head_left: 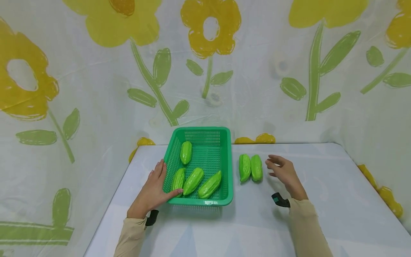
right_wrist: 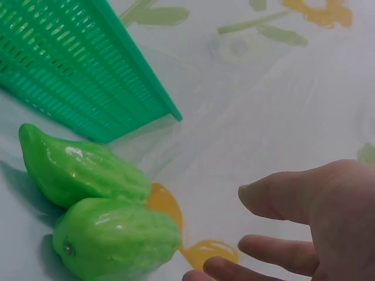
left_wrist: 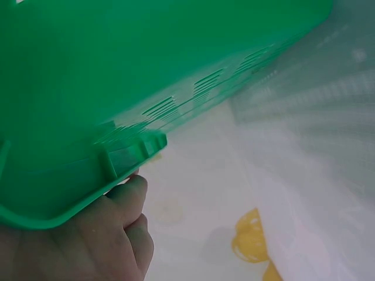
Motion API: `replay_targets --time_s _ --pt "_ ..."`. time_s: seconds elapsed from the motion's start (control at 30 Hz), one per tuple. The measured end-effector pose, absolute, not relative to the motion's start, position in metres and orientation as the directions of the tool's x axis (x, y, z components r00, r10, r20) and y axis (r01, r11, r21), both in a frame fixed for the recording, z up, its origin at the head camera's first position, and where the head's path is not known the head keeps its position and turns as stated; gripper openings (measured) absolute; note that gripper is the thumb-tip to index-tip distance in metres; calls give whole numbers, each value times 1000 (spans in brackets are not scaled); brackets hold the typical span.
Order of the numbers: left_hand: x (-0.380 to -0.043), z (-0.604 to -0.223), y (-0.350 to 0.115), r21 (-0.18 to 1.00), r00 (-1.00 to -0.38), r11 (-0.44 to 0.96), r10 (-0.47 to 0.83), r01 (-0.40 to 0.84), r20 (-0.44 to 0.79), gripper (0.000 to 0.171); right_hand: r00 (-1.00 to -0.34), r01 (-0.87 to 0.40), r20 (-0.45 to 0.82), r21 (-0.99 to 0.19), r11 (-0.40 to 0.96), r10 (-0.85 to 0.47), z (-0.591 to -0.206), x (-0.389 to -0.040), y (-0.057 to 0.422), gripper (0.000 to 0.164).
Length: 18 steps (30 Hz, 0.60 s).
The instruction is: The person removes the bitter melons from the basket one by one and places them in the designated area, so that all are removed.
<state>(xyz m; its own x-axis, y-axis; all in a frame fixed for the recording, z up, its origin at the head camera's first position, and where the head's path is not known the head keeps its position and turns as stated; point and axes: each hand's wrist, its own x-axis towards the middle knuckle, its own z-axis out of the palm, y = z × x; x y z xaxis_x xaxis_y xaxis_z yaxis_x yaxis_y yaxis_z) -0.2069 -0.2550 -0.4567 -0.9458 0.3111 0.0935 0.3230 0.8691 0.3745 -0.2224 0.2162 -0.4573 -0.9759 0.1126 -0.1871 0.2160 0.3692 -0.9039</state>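
A green plastic basket (head_left: 205, 202) stands on the table with several bright green, ridged bitter melons inside. One lone bitter melon (head_left: 186, 152) lies toward the back left; the others lie along the front. My left hand (head_left: 154, 189) holds the basket's front left corner, thumb over the rim and fingers along the outer left side. In the left wrist view those fingers (left_wrist: 132, 205) are bent against the rim. Right of the basket two bitter melons (head_left: 244, 168) (right_wrist: 117, 239) lie side by side. My right hand (head_left: 285, 175) hovers just right of them, fingers loosely spread, holding nothing.
The white table (head_left: 337, 200) ends at a curtain (head_left: 257, 89) printed with yellow flowers, which hangs behind it and down both sides. A dark wrist-worn device (head_left: 280, 200) sits below the right hand, another (head_left: 152, 217) below the left.
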Motion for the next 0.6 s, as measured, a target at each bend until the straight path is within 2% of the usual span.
replay_targets --time_s 0.23,0.6 --pt "-206 -457 -255 381 -950 871 300 310 86 120 -978 205 -174 -901 383 114 -450 -223 214 61" --pt "-205 -456 -253 349 -951 884 295 310 97 117 -995 94 -74 -911 401 65 -441 -217 201 60"
